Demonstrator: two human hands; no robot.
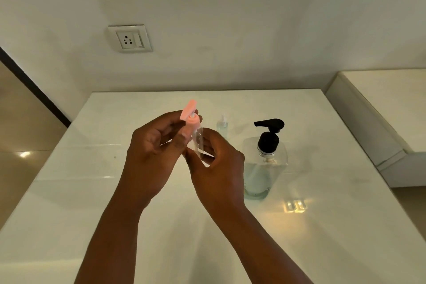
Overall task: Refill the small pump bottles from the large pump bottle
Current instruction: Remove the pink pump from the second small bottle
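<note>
Left hand: your left hand (pixel 156 145) pinches the pink pump top (pixel 190 114) of the small bottle (pixel 198 143), thumb and fingertips closed on its collar.
Right hand: your right hand (pixel 216 161) wraps narrowly round the clear body, just below the left fingertips.
Where it is: held up, tilted, between both sets of fingers, above the white table (pixel 92 191).
Other bottles: a second small bottle (pixel 222 125) stands beyond your right fingers; the big bottle (pixel 265 163) with the black pump stands to their right.
Likely step: unscrewing the top, I judge.
Risk: the clear body looks thin; squeeze hard and it may buckle or slip.
Risk: swing your right elbow out and you could knock the big bottle over.
</note>
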